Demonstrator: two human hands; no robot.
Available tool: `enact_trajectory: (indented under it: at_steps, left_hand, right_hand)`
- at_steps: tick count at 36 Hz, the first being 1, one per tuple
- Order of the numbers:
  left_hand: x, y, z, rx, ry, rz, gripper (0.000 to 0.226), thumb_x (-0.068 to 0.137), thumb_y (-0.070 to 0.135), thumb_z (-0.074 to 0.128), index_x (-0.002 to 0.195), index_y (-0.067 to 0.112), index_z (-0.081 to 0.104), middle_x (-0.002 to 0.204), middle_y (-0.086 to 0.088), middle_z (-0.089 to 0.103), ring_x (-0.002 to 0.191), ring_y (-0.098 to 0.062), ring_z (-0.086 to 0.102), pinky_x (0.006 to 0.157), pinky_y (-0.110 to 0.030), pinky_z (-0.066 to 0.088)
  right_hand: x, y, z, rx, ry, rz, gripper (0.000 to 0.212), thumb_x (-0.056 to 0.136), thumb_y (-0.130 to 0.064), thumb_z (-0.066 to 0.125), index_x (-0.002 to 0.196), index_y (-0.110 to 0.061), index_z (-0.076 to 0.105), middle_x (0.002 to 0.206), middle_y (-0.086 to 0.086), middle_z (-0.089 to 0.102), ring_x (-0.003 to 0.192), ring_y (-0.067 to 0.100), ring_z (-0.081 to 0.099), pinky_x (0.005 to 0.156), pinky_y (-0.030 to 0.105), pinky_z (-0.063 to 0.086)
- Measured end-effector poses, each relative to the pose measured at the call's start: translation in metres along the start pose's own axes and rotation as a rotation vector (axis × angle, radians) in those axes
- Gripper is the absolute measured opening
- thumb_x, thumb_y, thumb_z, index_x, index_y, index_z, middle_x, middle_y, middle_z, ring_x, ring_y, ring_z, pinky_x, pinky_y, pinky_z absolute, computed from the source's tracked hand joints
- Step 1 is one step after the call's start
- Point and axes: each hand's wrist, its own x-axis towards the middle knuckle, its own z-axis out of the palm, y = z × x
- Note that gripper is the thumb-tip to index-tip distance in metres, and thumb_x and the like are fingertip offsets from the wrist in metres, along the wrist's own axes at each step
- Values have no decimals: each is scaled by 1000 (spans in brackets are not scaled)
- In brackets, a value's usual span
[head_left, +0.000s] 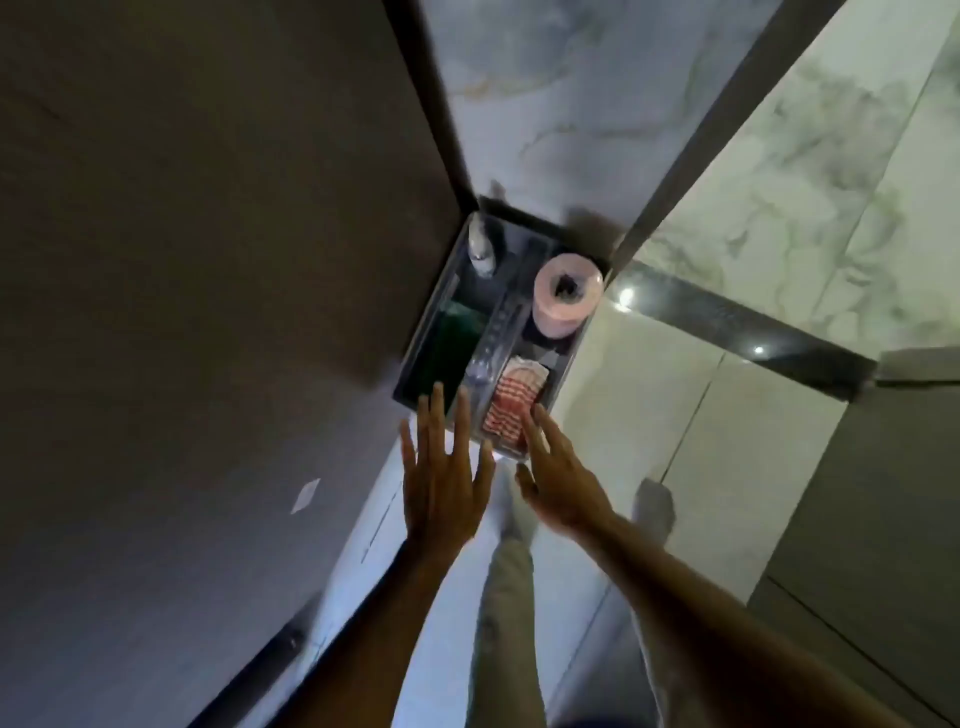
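A clear plastic bin (569, 358) with dividers stands on the floor in a corner. Inside it are a pink toilet paper roll (566, 293), a red-and-white striped cloth (511, 405), a dark green item (449, 343) and a pale bottle (480, 249). My left hand (444, 480) reaches down with straight, spread fingers, its fingertips over the bin's near left edge. My right hand (558, 475) is also flat and open, fingertips at the striped cloth's near end. Neither hand holds anything.
A dark cabinet panel (208, 260) fills the left side. Marble wall tiles (545, 104) rise behind the bin, with a pale tiled floor (639, 410) and a dark strip to the right. My legs and socked feet (654, 506) stand below the hands.
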Motion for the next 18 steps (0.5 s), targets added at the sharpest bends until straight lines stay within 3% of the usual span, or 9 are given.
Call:
enact_trajectory:
  at_steps: [2, 4, 8, 10, 12, 14, 18]
  left_hand:
    - [44, -6, 27, -17, -61, 25, 74, 112, 58, 8, 173, 18, 15, 182, -19, 17, 169, -38, 19, 135, -63, 23]
    - [87, -9, 53, -7, -33, 79, 72, 111, 55, 14, 173, 20, 7, 183, -16, 12, 171, -35, 11, 138, -61, 15]
    - [134, -7, 102, 37, 105, 223, 71, 112, 55, 26, 175, 21, 18, 183, -11, 20, 170, -34, 19, 137, -60, 18]
    - [157, -10, 121, 72, 106, 282, 73, 112, 55, 29, 175, 20, 17, 184, -10, 18, 170, -34, 17, 138, -60, 15]
    - [172, -12, 141, 91, 73, 315, 76, 111, 57, 28, 176, 20, 13, 184, -10, 15, 171, -33, 14, 138, -57, 7]
    - [180, -16, 163, 141, 81, 330, 77, 111, 60, 25, 176, 20, 12, 184, -11, 14, 171, -34, 13, 137, -57, 5]
    - [184, -15, 183, 142, 232, 273, 75, 113, 64, 25, 174, 18, 22, 181, -15, 27, 167, -36, 25, 137, -59, 20]
  right_hand:
    - [49, 1, 30, 75, 57, -23, 67, 117, -22, 49, 175, -26, 16, 186, 2, 13, 171, 26, 21, 132, 48, 43]
    - [95, 1, 53, 149, 111, 54, 59, 118, -33, 46, 173, -28, 24, 181, 3, 27, 168, 27, 28, 129, 54, 45]
    - [161, 20, 90, 335, 282, 315, 79, 108, -53, 58, 171, -23, 23, 173, 11, 40, 155, 36, 49, 117, 59, 54]
    - [189, 30, 101, 381, 348, 381, 91, 103, -62, 56, 173, -20, 15, 176, 16, 32, 157, 40, 44, 118, 61, 53]
    - [210, 38, 114, 258, 424, 368, 87, 109, -53, 56, 175, -21, 10, 178, 23, 23, 160, 45, 36, 114, 63, 55]
    - [224, 43, 125, 177, 515, 364, 79, 112, -38, 56, 175, -20, 12, 175, 27, 26, 158, 48, 36, 110, 63, 57]
    - [229, 49, 135, 274, 570, 328, 71, 111, -29, 58, 171, -11, 25, 171, 23, 35, 156, 47, 38, 116, 63, 50]
